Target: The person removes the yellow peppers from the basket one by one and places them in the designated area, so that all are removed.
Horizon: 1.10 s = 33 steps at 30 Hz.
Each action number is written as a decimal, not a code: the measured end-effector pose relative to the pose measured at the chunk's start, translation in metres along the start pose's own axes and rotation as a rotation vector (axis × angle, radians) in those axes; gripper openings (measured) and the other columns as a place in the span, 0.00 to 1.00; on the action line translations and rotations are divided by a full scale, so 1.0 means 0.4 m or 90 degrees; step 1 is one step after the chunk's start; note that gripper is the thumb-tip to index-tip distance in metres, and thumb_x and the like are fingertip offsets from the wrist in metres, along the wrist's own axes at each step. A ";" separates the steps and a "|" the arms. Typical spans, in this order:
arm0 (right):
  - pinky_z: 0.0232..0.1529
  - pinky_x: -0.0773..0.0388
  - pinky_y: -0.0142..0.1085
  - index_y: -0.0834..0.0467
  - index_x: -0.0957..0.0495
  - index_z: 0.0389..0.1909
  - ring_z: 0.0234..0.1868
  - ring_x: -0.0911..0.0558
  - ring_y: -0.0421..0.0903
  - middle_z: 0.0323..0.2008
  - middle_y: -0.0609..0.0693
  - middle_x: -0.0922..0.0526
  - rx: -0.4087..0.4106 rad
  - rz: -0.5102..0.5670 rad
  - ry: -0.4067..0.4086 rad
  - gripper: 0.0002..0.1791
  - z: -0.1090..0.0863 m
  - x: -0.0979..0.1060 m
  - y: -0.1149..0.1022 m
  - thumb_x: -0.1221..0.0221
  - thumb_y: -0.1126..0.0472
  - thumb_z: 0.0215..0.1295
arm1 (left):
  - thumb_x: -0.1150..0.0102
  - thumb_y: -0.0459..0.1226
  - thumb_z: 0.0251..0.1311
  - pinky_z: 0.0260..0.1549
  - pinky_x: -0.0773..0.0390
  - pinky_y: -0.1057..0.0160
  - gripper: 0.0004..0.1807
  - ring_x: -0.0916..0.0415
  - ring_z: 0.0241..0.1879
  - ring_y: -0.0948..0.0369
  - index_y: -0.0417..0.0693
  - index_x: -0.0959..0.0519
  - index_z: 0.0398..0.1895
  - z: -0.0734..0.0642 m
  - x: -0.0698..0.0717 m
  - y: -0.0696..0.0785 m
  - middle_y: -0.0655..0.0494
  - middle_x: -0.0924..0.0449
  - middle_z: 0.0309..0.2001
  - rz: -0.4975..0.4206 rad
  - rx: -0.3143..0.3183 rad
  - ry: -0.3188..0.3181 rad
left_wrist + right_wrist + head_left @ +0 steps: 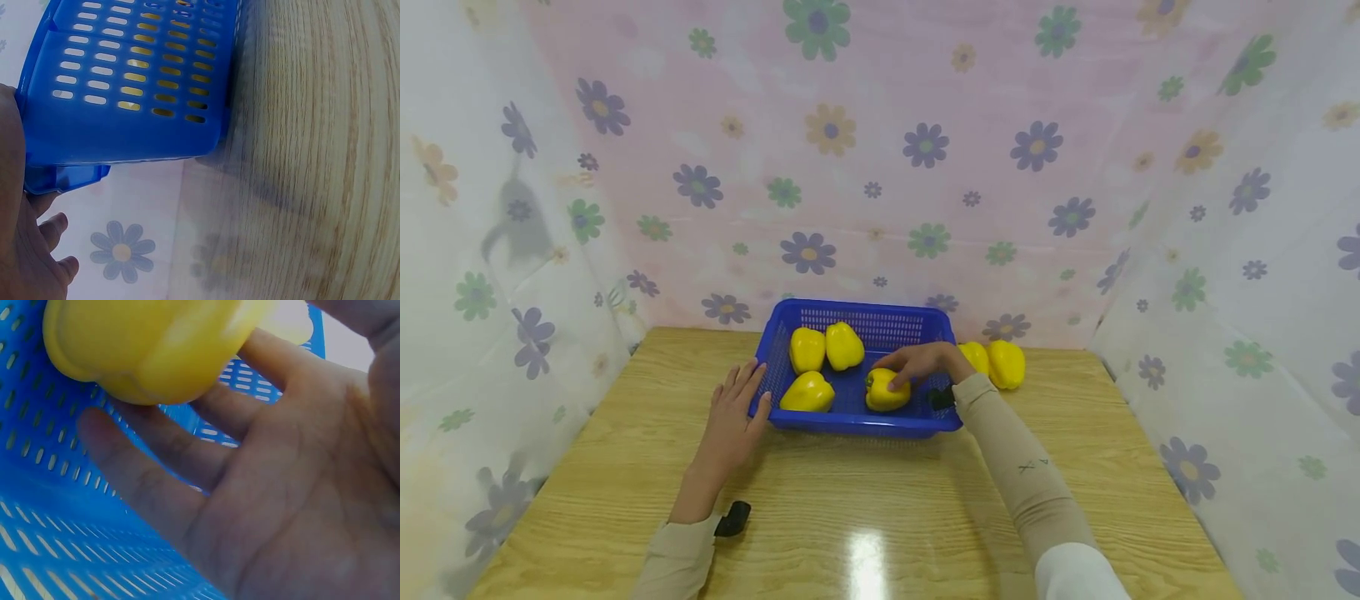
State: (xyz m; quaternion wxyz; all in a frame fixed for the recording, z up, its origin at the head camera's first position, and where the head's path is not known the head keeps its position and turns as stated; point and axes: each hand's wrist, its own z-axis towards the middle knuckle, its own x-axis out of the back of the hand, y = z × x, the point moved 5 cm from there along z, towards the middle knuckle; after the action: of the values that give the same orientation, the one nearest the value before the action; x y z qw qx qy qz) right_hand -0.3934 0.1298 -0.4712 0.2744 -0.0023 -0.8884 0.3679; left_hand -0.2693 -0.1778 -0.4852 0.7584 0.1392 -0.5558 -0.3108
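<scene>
A blue perforated basket (pixel 865 422) stands on the table and holds several yellow bell peppers. My right hand (pixel 922 360) reaches over its right side and grips one yellow bell pepper (pixel 887 392) at the front right, thumb on the near side. In the right wrist view, the fingers curve along the underside of that smooth bell pepper (pixel 150 353). Two peppers (pixel 845 347) sit at the back left of the basket, and another (pixel 808 392) lies at the front left. My left hand (pixel 730 417) rests against the basket's left rim, fingers extended.
Two more yellow peppers (pixel 1007 364) are on the table just beyond the basket's right side, one partly hidden by my right wrist. The wooden table (pixel 820 508) runs back to a flowered curtain (pixel 880 150), which also hangs on both sides.
</scene>
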 end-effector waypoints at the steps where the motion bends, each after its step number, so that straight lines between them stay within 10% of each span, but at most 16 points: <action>1: 0.71 0.32 0.53 0.53 0.47 0.81 0.81 0.47 0.57 0.81 0.56 0.49 0.002 -0.005 -0.003 0.39 -0.001 -0.001 0.000 0.42 0.54 0.75 | 0.53 0.42 0.77 0.71 0.57 0.26 0.30 0.57 0.79 0.35 0.39 0.39 0.78 0.000 0.000 0.000 0.39 0.46 0.79 -0.001 0.001 -0.001; 33: 0.53 0.16 0.47 0.51 0.39 0.78 0.72 0.33 0.58 0.78 0.58 0.45 -0.017 0.107 0.037 0.34 -0.013 -0.016 0.012 0.40 0.56 0.74 | 0.53 0.41 0.77 0.70 0.57 0.26 0.30 0.57 0.79 0.34 0.39 0.39 0.78 0.002 -0.004 -0.002 0.40 0.47 0.79 -0.017 -0.003 0.002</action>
State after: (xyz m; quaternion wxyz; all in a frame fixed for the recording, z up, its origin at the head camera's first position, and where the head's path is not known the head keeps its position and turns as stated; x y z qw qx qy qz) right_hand -0.3864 0.1354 -0.4742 0.2678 -0.0913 -0.8817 0.3774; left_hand -0.2704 -0.1774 -0.4865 0.7555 0.1456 -0.5516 -0.3222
